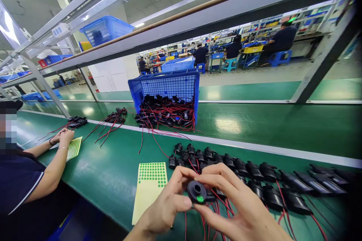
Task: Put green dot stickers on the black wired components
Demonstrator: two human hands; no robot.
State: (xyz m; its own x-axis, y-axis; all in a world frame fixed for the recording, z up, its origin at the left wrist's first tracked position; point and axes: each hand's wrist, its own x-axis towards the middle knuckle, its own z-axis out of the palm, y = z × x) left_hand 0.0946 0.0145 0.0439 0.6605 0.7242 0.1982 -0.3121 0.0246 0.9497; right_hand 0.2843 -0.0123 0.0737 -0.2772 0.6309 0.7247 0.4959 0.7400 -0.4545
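Observation:
My left hand point(166, 199) and my right hand point(234, 199) both hold a small black pump point(197, 192) between fingertips and thumbs. Its round face, with a short central nozzle, is turned toward me. A green dot sticker point(200, 198) sits on the lower part of that face. Left of my hands lies a pale yellow sheet point(144, 203) with rows of green dots along its top; part of its grid is bare. Beyond my fingers, more black pumps point(240, 166) with red and black wires stand in rows on the green table.
A blue crate point(164, 77), tipped toward me, spills pumps and tangled wires. Small pump piles point(115, 116) lie to its left. On the left, a co-worker's hands point(62, 136) work above another dotted sheet point(74, 148). A metal shelf rail point(181, 26) crosses overhead.

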